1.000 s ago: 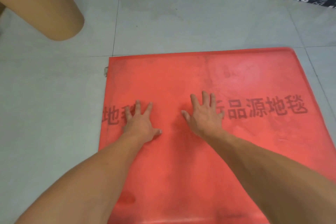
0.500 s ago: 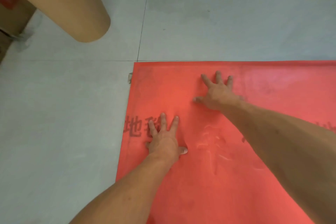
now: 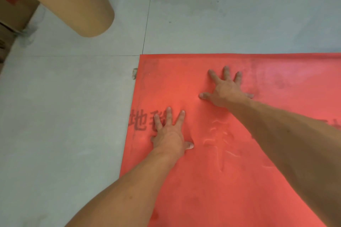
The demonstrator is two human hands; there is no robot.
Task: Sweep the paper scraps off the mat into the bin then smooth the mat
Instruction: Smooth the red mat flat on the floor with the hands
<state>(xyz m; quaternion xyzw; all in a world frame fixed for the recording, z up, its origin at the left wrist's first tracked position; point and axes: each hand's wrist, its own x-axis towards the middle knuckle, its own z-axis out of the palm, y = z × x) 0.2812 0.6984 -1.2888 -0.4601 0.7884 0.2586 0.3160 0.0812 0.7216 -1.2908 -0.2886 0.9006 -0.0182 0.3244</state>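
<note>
At the far left, some cardboard boxes [image 3: 11,11] stand by the edge of the view. Next to them a tall tan bin [image 3: 73,3] stands on the grey tiled floor [image 3: 55,107], well apart from the mat. A tiny scrap [image 3: 134,73] pokes out just beside the mat's left edge, on the floor; I cannot tell what it is.

The red mat [image 3: 230,180] lies flat on the floor and fills the lower right of the view. I see no paper scraps on it, so the sweeping looks done and the smoothing is the job now.

The left hand [image 3: 168,134] lies flat on the mat near its left edge, over some dark printed letters [image 3: 138,122]. Its fingers [image 3: 168,116] are spread wide and hold nothing.

Between the two arms there are little wrinkles [image 3: 220,138] in the mat.

The right hand [image 3: 224,91] lies flat too, closer to the mat's far edge. Its fingers [image 3: 226,73] are spread out and hold nothing.

To smooth well, I think the palms should stay flat and press softly. Push from the middle out to the edges, so the wrinkles slide away. One hand can hold the mat in place so it does not slip on the smooth tiles. Pushing too hard could bunch up new wrinkles.
</note>
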